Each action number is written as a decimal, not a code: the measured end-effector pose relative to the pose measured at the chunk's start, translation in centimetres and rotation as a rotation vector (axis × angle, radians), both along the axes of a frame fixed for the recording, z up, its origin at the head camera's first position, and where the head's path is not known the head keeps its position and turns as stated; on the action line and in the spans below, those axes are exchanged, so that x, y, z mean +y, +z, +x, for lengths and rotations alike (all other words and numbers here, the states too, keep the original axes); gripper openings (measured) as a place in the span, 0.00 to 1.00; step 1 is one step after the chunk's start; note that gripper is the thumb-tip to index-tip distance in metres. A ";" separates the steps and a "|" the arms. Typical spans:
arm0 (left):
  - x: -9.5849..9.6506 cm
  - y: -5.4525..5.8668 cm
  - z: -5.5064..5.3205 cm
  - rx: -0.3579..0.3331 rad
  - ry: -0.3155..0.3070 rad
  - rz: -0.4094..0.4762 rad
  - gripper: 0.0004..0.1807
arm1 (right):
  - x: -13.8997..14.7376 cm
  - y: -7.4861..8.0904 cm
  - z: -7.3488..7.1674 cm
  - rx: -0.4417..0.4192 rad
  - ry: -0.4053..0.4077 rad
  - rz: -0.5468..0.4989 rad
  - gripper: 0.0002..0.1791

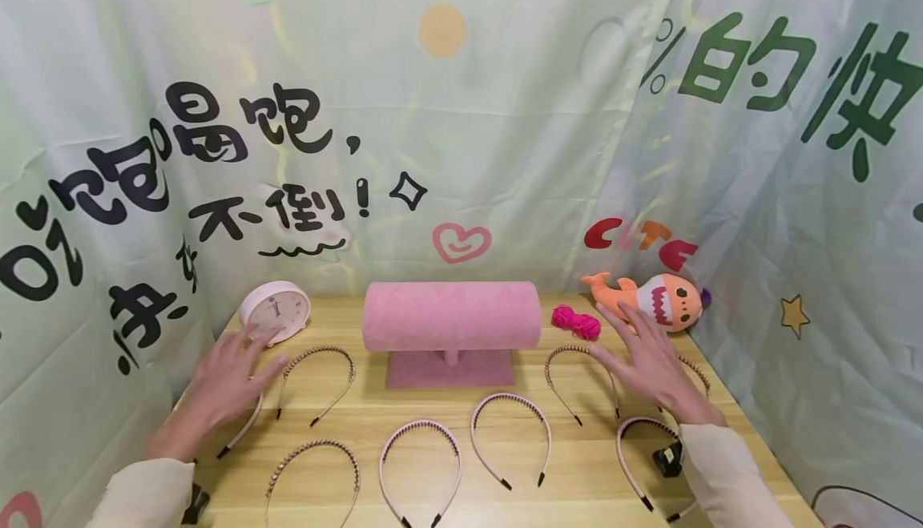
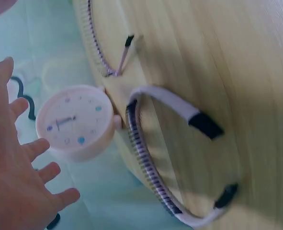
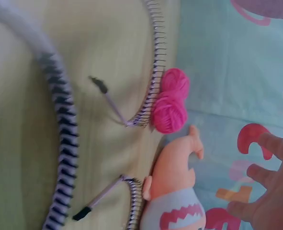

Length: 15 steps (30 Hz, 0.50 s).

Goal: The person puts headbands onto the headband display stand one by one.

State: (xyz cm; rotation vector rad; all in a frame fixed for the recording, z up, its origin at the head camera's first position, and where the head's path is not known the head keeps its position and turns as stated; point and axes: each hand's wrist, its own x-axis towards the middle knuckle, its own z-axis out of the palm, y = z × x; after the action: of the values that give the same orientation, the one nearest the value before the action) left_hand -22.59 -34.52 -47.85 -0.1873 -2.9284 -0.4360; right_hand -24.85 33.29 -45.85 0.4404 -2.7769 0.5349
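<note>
The left hand (image 1: 227, 380) and right hand (image 1: 652, 364) are well apart, spread and holding nothing, and work looks unstarted: the headbands (image 3: 67, 134) lie loose on the tabletop (image 1: 584, 472), left, right and near, none on the far pink stand (image 1: 452, 316).

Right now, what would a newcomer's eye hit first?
Probably the pink roll-shaped stand at the back middle of the table. Then the orange plush shark at back right, with hot-pink yarn to its left. Headbands are spread before and beside the stand, the left hand near the round clock, the right hand near the shark.
</note>
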 end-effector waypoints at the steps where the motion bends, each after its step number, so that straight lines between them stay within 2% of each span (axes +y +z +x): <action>1: -0.4 0.0 0.1 -0.005 -0.002 0.013 0.40 | -0.1 0.1 -0.1 0.000 0.009 -0.008 0.46; 8: -3.6 -0.3 0.9 -0.031 0.008 0.118 0.39 | -1.6 1.0 -1.3 -0.002 0.094 -0.086 0.45; 15: -6.1 -0.9 1.9 -0.013 0.022 0.142 0.39 | -2.9 2.0 -2.3 -0.049 0.151 -0.167 0.45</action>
State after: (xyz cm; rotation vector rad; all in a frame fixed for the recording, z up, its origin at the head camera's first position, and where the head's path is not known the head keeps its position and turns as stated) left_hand -20.67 -40.64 -48.75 -0.1341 -2.8948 -0.6405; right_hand -27.13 30.35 -43.87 0.6095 -2.7299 0.8152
